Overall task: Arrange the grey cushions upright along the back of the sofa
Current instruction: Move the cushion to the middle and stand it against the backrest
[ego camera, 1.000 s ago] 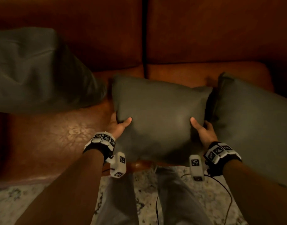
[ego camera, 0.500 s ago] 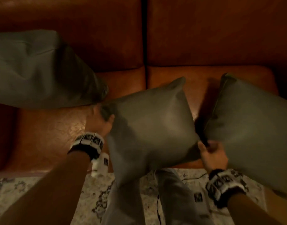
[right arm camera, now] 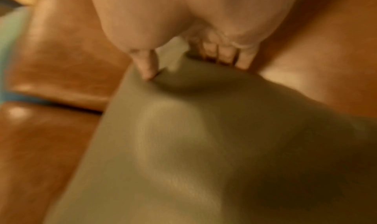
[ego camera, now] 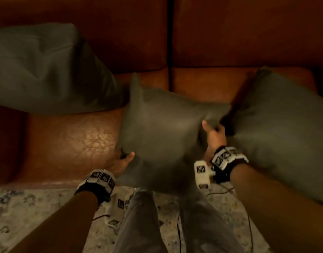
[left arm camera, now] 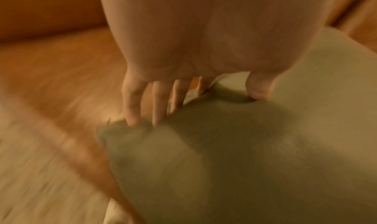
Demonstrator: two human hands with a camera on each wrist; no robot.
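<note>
I hold the middle grey cushion above the front of the brown leather sofa seat. It is tilted, its top left corner pointing at the backrest. My left hand grips its lower left corner, thumb on top, fingers beneath. My right hand pinches its right corner, thumb on the face, fingers behind. A second grey cushion leans on the backrest at the left. A third grey cushion lies at the right, reaching past the seat front.
The sofa backrest has two panels with a dark seam between them. A patterned pale rug covers the floor in front of the sofa. My legs in grey trousers stand against the seat front.
The held cushion has swung the other way: its left side dropped and its right side rose. My left hand moved down toward the seat front, and my right hand moved up.
</note>
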